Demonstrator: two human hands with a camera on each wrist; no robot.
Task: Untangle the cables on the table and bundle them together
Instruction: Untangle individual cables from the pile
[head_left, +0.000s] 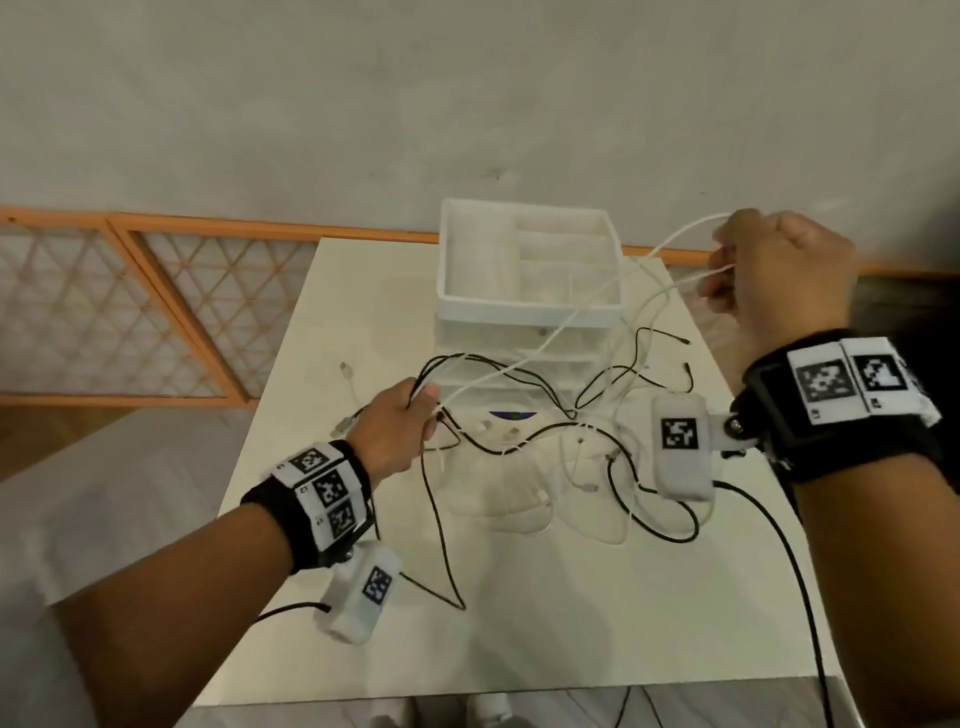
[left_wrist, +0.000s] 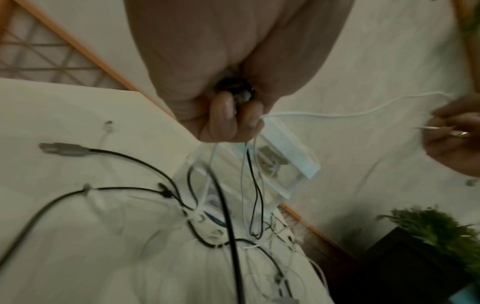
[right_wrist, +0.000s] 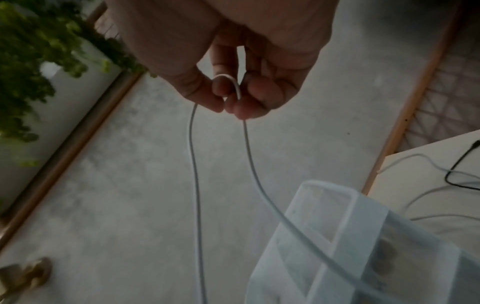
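The person's left hand (head_left: 400, 426) is low over the white table (head_left: 545, 623), its fingers curled tight round a gathered bunch of black and white cables (head_left: 519, 410) whose strands hang from the fist down into the tangle spread across the tabletop. The right hand (head_left: 779, 270) is raised high at the far right corner, thumb and fingertips (right_wrist: 241, 107) pinching a loop of a white cable (head_left: 587, 306), which runs slack from there across the front of a white plastic drawer organizer (head_left: 530, 312) to the left fist. The rest of the cables lie loose on the table in front of the organizer, black and white ones crossing each other, several plugs lying free. A green plant (left_wrist: 436, 228) stands beyond the table's right side.
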